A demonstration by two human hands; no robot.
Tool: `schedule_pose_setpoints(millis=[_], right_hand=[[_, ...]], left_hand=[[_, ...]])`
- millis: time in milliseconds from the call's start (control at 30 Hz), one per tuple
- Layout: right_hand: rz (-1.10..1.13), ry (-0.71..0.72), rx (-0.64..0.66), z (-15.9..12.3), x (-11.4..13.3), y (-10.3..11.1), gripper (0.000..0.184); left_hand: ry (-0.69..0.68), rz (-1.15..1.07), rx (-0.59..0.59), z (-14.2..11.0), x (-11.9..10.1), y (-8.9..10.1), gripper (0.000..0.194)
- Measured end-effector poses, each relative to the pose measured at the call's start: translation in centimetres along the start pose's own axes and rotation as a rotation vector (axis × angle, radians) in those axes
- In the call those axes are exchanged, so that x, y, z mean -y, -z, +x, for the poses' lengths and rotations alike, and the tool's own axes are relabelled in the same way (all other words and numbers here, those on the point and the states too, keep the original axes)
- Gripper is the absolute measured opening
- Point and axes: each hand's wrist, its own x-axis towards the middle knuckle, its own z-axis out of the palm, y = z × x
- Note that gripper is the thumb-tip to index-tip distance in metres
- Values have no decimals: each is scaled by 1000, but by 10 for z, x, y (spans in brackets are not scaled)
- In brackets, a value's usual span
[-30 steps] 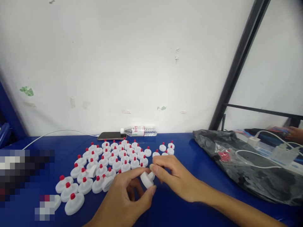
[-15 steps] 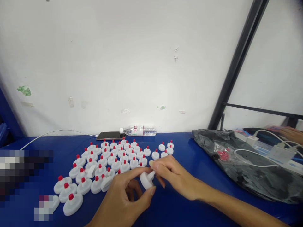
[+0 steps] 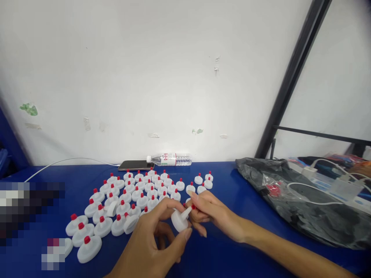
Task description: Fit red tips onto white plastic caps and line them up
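Note:
Between the thumb and fingers of my left hand [image 3: 158, 235] is a white nozzle lid [image 3: 179, 221], a round base with a thin pointed spout. It is tilted, its spout aimed up and right. My right hand [image 3: 213, 212] pinches a small red cap [image 3: 193, 207] right by the spout tip; whether cap and spout touch I cannot tell. To the left and behind my hands stand many similar white lids with red tips, such as one lid [image 3: 89, 251] near the front. A few more lids [image 3: 208, 184] stand just beyond my right hand.
A clear water bottle [image 3: 182, 159] lies by the wall beside a phone [image 3: 131, 165] on a white cable. On the right, a black plastic bag [image 3: 304, 224] carries a small clear bag with red pieces [image 3: 273, 190] and white charging cables. Everything rests on a blue tabletop [image 3: 232, 255].
My right hand has turned slightly so the red cap in its fingers now shows beside the spout tip. The lid in my left hand has tilted a little, showing more of its spout.

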Motion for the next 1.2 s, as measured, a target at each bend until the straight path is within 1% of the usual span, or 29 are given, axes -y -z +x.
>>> schedule_pose_setpoints(millis=[67, 167, 367, 567, 800, 933, 1067, 1133, 1200], right_hand=[[52, 1, 35, -1, -3, 1, 60], [102, 7, 75, -3, -5, 2, 60], [163, -6, 113, -4, -1, 1, 58], [147, 14, 134, -4, -2, 0, 56], [57, 41, 99, -5, 5, 1, 53], [26, 33, 92, -5, 7, 2, 51], [98, -16, 145, -3, 3, 5, 45], [145, -24, 165, -2, 1, 7, 42], [182, -18, 173, -1, -1, 7, 42]], left_hand=[[-29, 16, 21, -1, 0, -1, 21], [-54, 10, 22, -4, -1, -2, 19], [-81, 15, 18, -7, -1, -3, 19], [-74, -19, 23, -7, -1, -3, 18], [-98, -16, 37, -6, -4, -1, 16], [-97, -22, 53, -8, -4, 0, 26], [-79, -21, 34, -8, 2, -3, 32], [-67, -35, 11, -9, 5, -5, 33], [-56, -50, -42, -9, 7, -5, 39]])
